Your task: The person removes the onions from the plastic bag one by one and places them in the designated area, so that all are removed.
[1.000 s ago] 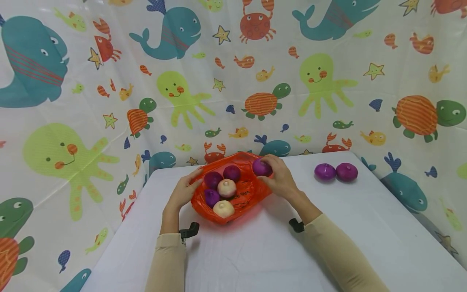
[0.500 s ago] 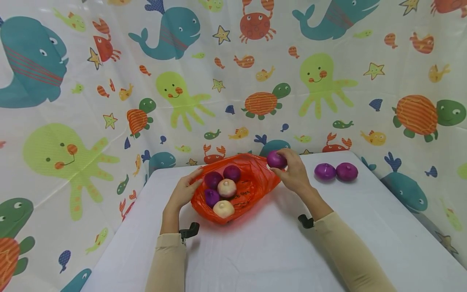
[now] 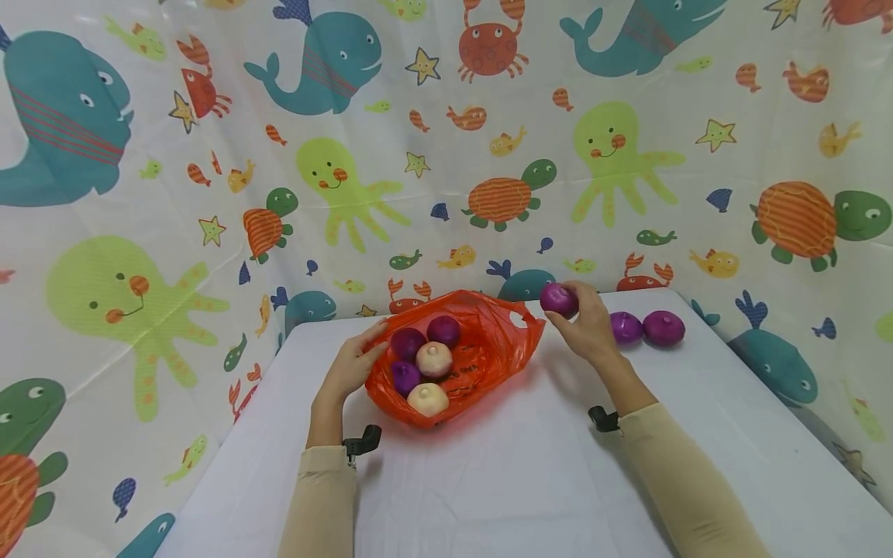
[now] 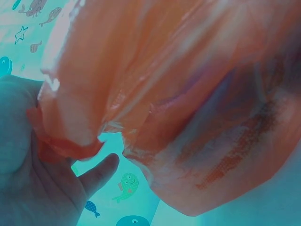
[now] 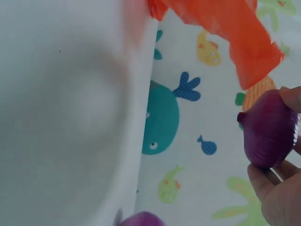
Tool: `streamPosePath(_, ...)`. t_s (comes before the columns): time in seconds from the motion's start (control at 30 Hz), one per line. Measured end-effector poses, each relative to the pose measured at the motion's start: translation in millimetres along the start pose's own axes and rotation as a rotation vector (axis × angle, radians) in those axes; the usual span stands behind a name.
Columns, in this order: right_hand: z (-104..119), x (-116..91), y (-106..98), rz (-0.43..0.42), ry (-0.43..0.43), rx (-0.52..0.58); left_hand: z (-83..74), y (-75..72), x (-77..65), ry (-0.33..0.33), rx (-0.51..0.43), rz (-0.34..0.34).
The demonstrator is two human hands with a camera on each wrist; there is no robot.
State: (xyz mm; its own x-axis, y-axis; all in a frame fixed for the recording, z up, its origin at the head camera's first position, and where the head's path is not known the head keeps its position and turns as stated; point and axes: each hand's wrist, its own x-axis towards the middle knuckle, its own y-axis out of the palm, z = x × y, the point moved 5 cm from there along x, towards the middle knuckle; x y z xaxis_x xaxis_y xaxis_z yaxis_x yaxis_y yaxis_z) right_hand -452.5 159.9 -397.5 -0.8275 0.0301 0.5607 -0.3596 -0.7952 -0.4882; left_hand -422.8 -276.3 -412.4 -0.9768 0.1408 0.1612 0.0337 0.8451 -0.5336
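Sea animals are printed on the hanging cloth behind the white table, where a person works with two bare hands. Between the hands lies the red plastic bag, its mouth open and its left rim touching the left hand. Whether those fingers pinch the plastic, I cannot tell. Inside the bag are five onions, some purple, some pale.

The right hand grips one purple onion with fingers and thumb, just outside the bag's right end. Two more purple onions lie side by side to the right of this hand.

For good work, in my judgement, the held onion should pass clear of the loose plastic, while the left hand steadies the rim lightly. Being round, it should be released only when it rests firmly; otherwise it may roll.
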Motion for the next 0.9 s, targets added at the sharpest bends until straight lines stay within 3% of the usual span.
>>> streamPosePath(0.3, -25.1, -0.1, -2.5, 0.011, 0.105, -0.014, -1.1, 0.0, -0.1, -0.002, -0.011, 0.003)
streamPosePath(0.63, -47.9, -2.4, -2.0, 0.104, 0.209, -0.051, -0.7, -0.6, 0.5, 0.001, 0.001, 0.002)
streamPosePath(0.9, -55.4, -4.6, -0.8, 0.168, 0.235, -0.115, 1.2, -0.3, 0.9, 0.0, 0.009, 0.005)
